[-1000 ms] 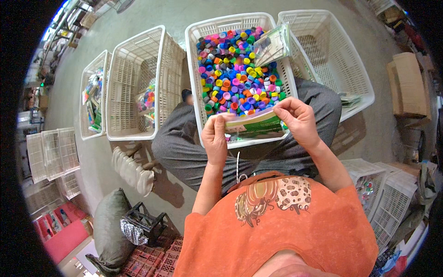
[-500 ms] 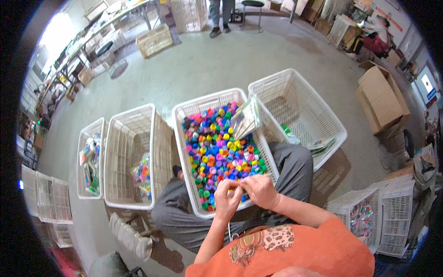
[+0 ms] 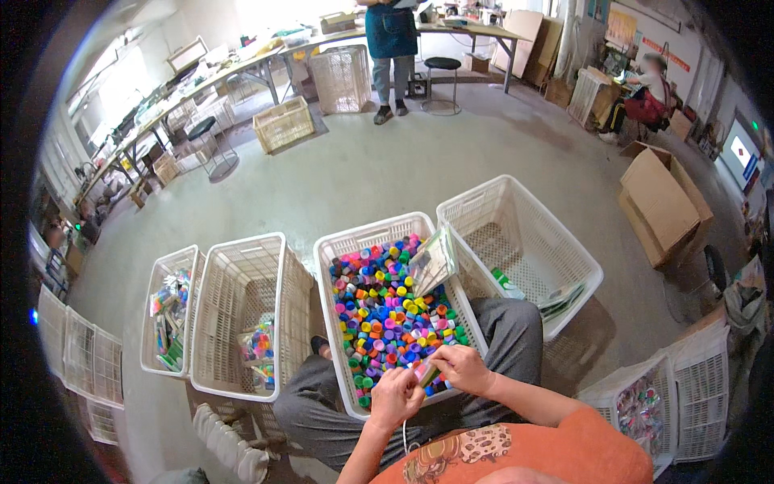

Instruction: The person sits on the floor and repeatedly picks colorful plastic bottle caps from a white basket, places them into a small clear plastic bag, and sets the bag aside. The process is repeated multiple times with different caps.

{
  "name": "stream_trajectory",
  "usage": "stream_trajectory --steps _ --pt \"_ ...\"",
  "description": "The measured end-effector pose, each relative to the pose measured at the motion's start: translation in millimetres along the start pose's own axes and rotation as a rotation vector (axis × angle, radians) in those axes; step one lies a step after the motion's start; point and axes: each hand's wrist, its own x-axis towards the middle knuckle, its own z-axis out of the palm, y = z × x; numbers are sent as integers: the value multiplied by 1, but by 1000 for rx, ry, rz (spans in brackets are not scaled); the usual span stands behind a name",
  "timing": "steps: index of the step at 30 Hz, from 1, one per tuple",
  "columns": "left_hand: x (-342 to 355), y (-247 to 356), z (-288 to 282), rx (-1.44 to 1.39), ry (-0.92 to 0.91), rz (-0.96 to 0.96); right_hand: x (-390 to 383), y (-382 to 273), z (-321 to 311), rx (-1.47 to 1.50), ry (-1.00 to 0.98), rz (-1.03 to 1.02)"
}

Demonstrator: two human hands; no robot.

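My left hand and my right hand meet above the near end of a white plastic basket full of small colourful plastic caps. Between them is a small flat piece, pinkish and green, too small to name. Fingers of both hands are closed on it. A few flat printed packets or cards lean on the basket's right rim. At the right stands another white basket with more flat packets and a green-and-white packet in it.
Two white baskets with small bagged coloured goods stand to my left. A cardboard box is at the right, above stacked crates. Across the floor, one person stands by a long table; another sits far right.
The head view has tilted up, so the scene sits lower and more of the room shows. My hands have moved slightly apart, and the pinkish and green piece now shows between them.
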Motion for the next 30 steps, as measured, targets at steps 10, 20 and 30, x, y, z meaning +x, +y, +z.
stream_trajectory --steps 10,20,30 --pt "-33 -6 -3 -89 -66 -1 6 31 -39 50 -17 239" --pt "-22 -2 -4 -120 143 3 17 16 -45 224 -165 243" --pt "-30 -45 10 -226 91 -106 15 -51 2 231 -196 -86"
